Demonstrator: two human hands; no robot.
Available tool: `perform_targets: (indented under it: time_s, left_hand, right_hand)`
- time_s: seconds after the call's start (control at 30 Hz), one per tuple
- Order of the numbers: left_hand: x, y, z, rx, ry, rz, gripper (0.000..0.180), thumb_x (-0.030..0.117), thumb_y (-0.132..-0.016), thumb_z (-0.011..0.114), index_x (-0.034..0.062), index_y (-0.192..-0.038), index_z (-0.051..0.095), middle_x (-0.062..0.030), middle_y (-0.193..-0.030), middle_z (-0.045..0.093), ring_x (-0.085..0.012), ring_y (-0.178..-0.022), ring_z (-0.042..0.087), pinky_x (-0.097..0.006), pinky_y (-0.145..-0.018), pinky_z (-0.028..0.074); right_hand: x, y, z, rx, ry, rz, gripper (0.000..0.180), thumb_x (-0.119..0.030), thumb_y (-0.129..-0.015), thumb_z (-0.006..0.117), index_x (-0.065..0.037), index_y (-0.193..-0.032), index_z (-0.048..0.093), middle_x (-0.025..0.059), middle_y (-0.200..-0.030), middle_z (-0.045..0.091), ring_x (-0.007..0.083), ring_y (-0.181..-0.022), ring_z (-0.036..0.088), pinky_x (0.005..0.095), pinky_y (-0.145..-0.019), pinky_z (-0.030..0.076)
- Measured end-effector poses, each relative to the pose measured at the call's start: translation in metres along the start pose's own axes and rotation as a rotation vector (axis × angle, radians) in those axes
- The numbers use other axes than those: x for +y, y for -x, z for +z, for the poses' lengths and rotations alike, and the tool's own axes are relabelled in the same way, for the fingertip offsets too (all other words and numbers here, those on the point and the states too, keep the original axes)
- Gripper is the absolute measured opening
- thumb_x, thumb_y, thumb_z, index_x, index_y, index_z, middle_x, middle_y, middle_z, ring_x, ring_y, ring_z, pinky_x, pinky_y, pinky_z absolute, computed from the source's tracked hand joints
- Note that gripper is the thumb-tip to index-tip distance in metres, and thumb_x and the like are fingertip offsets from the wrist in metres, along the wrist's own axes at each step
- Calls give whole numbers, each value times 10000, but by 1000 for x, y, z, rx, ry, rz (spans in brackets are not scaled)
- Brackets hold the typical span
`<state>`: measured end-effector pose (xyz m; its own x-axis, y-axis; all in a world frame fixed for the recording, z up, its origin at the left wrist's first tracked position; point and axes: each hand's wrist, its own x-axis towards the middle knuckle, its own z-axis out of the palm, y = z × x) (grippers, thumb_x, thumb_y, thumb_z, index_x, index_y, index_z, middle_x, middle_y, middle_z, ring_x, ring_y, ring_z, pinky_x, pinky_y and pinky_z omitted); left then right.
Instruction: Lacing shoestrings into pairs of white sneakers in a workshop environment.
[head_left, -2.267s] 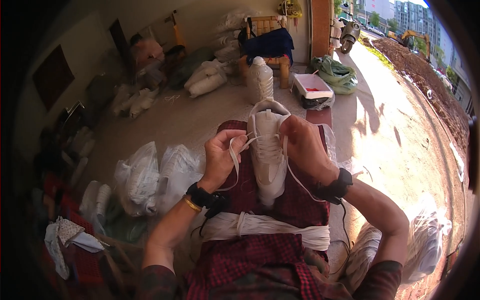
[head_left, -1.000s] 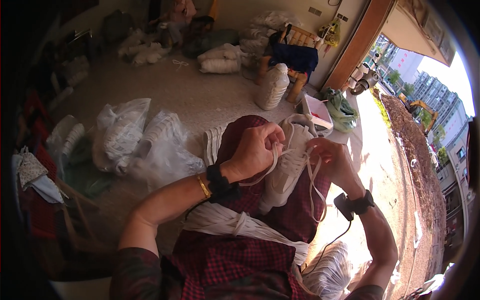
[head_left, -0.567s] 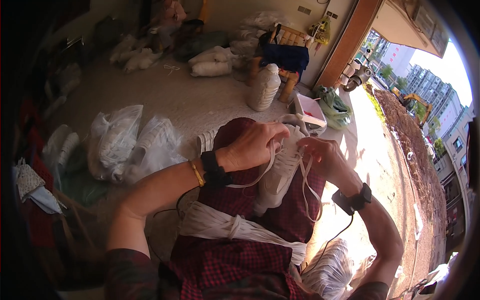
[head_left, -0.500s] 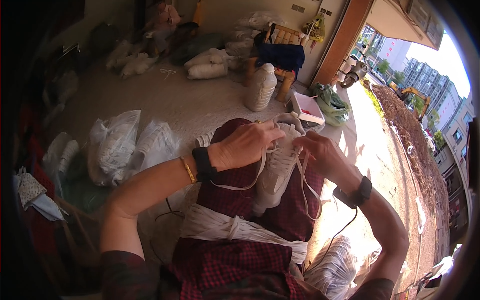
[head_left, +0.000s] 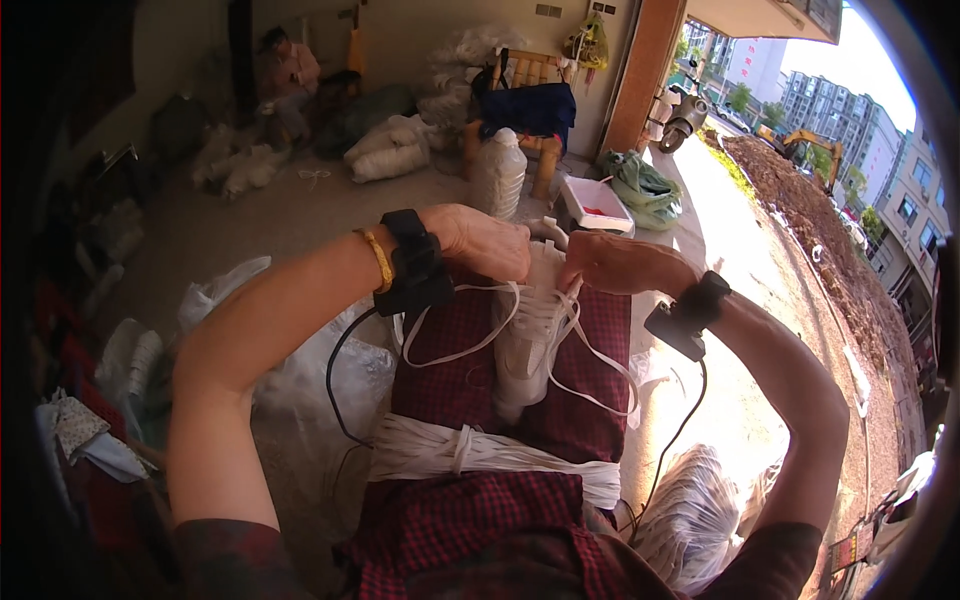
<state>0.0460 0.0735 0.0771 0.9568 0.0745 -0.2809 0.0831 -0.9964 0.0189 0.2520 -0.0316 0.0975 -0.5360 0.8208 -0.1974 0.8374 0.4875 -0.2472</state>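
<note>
White fabric sneaker (head_left: pixel 528 335) lying on the red checked lap, left hand (head_left: pixel 485 240) and right hand (head_left: pixel 618 263) closing on its flat white laces (head_left: pixel 470 352) at the shoe's far end, bundle of white laces (head_left: pixel 480 452) lying below the grip, white plastic bags (head_left: pixel 300 370) sitting left of it.

To your left, white plastic bags (head_left: pixel 300 350) sit bunched on the floor. Ahead, white sacks (head_left: pixel 390 155) lie by the wall, and a green bag (head_left: pixel 640 190) slumps beside a white tray-like box (head_left: pixel 598 205).
</note>
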Motion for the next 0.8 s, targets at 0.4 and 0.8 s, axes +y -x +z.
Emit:
perform_targets:
  time_s: [0.4, 0.8]
  left_hand:
    - [35, -3, 1, 268, 216, -322, 168, 140, -720, 602, 2, -734, 698, -168, -729, 679, -364, -674, 644, -440, -677, 526]
    - [54, 3, -12, 795, 452, -286, 211, 182, -988, 543, -4, -1024, 635, -65, -781, 631, -139, -730, 588, -308, -685, 481]
  right_hand:
    - [-5, -8, 20, 314, -151, 223, 304, -298, -876, 662, -11, -963, 713, 88, -974, 698, 171, -891, 646, 306, -766, 502]
    - [13, 28, -47, 855, 28, -357, 500, -467, -1045, 453, -70, -1322, 575, 79, -1345, 491, 186, -1229, 524, 356, -1008, 493]
